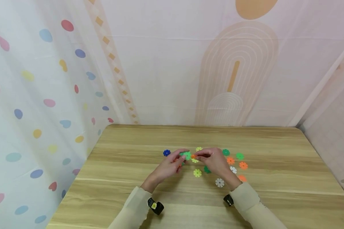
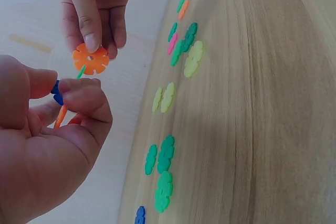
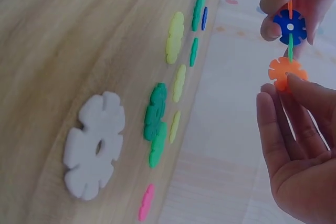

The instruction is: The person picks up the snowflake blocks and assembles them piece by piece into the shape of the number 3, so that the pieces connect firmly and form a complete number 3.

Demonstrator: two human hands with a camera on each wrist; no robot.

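Note:
Above the middle of the wooden table (image 1: 126, 190) both hands meet. My left hand (image 1: 184, 156) pinches a small cluster of slotted plastic discs: a blue disc (image 3: 289, 26) with a green disc (image 3: 290, 48) slotted edge-on below it and an orange one above. My right hand (image 1: 197, 156) pinches a single orange disc (image 2: 90, 59) between thumb and fingers and holds it against the lower edge of that green disc. In the left wrist view my left hand (image 2: 65, 90) fills the lower left, and my right hand (image 2: 94, 38) comes in from the top.
Several loose discs lie flat on the table around the hands: a blue one (image 1: 167, 153) to the left, a yellow one (image 1: 197, 173) and a white one (image 1: 219, 182) in front, green (image 1: 240, 156) and orange (image 1: 243, 165) ones to the right. Patterned curtains enclose the table.

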